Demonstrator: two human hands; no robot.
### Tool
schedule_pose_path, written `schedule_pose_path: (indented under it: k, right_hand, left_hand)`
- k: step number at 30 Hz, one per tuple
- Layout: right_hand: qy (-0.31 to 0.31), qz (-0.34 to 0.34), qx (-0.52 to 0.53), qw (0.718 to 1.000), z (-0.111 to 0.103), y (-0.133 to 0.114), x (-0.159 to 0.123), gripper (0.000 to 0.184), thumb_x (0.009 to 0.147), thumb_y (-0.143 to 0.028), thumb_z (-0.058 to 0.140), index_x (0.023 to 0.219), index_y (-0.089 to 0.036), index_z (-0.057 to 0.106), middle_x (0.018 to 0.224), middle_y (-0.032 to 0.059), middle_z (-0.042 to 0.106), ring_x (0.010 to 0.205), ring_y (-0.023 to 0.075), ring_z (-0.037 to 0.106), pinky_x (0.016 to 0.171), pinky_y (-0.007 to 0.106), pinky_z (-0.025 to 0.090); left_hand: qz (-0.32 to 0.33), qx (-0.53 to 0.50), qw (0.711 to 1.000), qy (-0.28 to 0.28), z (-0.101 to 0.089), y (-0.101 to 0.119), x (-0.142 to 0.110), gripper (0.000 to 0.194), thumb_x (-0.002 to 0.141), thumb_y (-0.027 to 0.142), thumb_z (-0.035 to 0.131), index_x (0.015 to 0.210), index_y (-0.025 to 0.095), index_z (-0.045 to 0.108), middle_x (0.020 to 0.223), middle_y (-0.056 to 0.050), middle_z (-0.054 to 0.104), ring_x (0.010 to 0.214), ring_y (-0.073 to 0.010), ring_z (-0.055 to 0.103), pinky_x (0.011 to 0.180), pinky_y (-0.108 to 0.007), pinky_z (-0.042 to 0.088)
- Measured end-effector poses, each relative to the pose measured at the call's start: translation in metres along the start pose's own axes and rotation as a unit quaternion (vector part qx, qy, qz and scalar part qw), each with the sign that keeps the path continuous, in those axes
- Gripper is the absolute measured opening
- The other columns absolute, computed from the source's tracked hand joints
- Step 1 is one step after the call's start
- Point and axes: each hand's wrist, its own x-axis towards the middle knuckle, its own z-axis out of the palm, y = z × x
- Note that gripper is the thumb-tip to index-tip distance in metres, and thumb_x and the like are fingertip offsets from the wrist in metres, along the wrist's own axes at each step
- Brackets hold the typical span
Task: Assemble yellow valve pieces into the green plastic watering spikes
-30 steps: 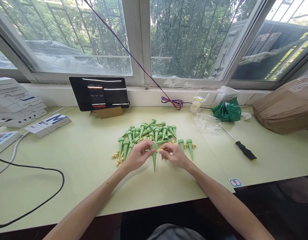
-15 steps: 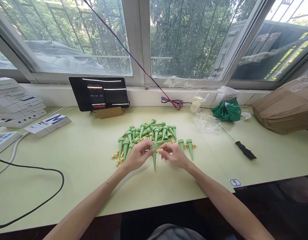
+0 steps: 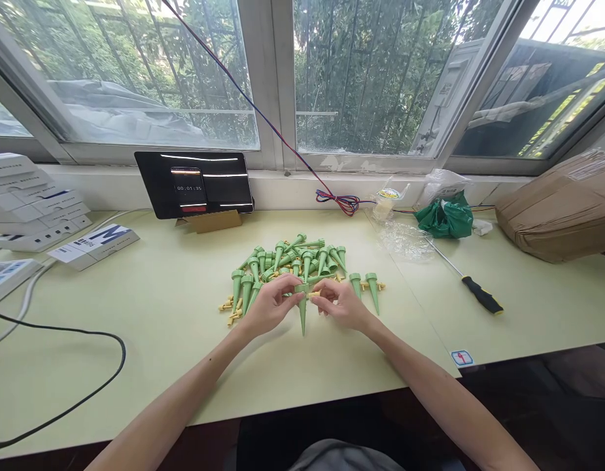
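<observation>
Left hand (image 3: 271, 306) and right hand (image 3: 342, 303) pinch a green spike (image 3: 303, 313) and yellow piece (image 3: 314, 295) above a pale table (image 3: 282, 386) facing windows (image 3: 397, 78).

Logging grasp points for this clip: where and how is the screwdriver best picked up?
Probably by the middle of its thick black handle, from above, fingers closing across it: it lies lengthwise on the table, while the thin shaft runs back to crumpled clear plastic.

A pale yellow table (image 3: 302, 379) bears green spikes (image 3: 307, 263) and a screwdriver (image 3: 481, 294)
</observation>
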Motion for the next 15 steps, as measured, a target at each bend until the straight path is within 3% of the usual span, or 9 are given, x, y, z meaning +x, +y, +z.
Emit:
schedule_pose_path:
  k: [11,15]
  right_hand:
    - [-0.015,-0.016,-0.046,0.999,-0.0015,0.0022,0.0002,0.031,0.093,-0.040,0.055,0.072,-0.018,0.057,0.057,-0.0019,0.056,0.052,0.0109,0.051,0.054,0.025,0.041]
    - [-0.013,-0.008,-0.037,0.999,-0.0008,0.0022,0.0005,0.030,0.093,-0.042,0.056,0.075,-0.018,0.057,0.058,-0.0021,0.055,0.052,0.0112,0.051,0.053,0.025,0.041]
  left_hand:
    - [-0.003,-0.001,1.000,-0.009,0.0017,-0.0094,-0.0018,0.017,0.092,0.033,0.060,0.103,0.019,0.061,0.099,-0.007,0.060,0.078,-0.0149,0.052,0.065,-0.026,0.045]
    - [0.000,-0.002,1.000,-0.005,0.0011,-0.0066,-0.0008,0.017,0.092,0.032,0.060,0.102,0.019,0.061,0.097,-0.007,0.060,0.079,-0.0153,0.052,0.064,-0.026,0.045]
